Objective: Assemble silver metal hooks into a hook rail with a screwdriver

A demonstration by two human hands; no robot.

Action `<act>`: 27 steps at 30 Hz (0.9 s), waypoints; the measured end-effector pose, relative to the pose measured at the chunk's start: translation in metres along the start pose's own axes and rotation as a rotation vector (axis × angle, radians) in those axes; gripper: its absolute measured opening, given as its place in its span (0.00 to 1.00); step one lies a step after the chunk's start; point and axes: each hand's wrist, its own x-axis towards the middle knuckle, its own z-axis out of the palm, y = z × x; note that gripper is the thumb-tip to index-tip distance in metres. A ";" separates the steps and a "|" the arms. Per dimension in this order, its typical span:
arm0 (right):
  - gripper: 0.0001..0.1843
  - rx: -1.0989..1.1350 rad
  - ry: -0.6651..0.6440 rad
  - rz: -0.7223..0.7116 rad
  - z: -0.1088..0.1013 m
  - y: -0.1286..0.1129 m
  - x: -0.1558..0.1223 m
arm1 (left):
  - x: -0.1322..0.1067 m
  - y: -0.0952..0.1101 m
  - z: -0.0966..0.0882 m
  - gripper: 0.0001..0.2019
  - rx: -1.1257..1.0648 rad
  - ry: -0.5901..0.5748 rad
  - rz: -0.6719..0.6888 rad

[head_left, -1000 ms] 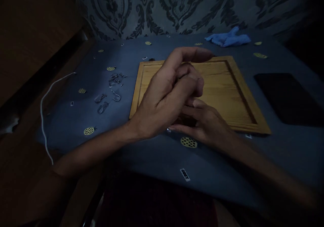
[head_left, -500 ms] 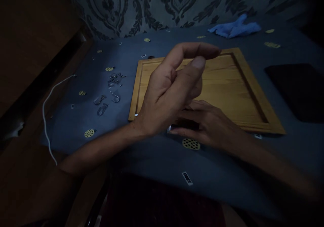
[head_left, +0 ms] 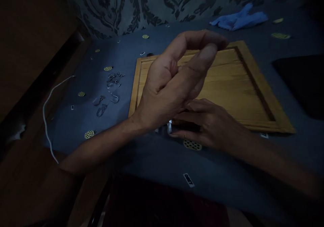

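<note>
My left hand (head_left: 172,85) is raised over a shallow wooden tray (head_left: 243,85), its thumb and forefinger curled together in a pinch; anything between them is too small to see. Below it, my right hand (head_left: 212,125) rests on the blue cloth at the tray's near edge. Its fingers are closed round a small dark object with a shiny metal end (head_left: 169,127). A yellow perforated disc (head_left: 192,145) lies just under that hand.
Small metal hooks and clips (head_left: 108,92) lie left of the tray, with a white cord (head_left: 48,119) further left. More yellow discs (head_left: 89,134) and a small label (head_left: 189,179) dot the cloth. A blue rag (head_left: 239,17) lies far right, a dark flat slab (head_left: 301,81) at right.
My left thumb has stretched up to meet the forefinger tip and the hand has risen slightly. My right hand has stayed at the tray's edge.
</note>
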 end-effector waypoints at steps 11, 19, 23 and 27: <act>0.22 0.052 -0.062 -0.012 -0.008 0.001 0.004 | -0.009 0.004 0.001 0.23 0.442 -0.112 0.143; 0.15 0.351 0.329 0.267 -0.034 -0.025 0.009 | -0.011 0.033 0.005 0.27 0.305 -0.040 0.334; 0.15 0.578 0.370 0.386 -0.036 -0.037 0.011 | -0.013 0.018 0.005 0.12 0.133 -0.078 0.162; 0.06 0.599 0.311 0.332 -0.034 -0.040 0.015 | -0.018 0.014 0.011 0.09 0.117 -0.101 0.082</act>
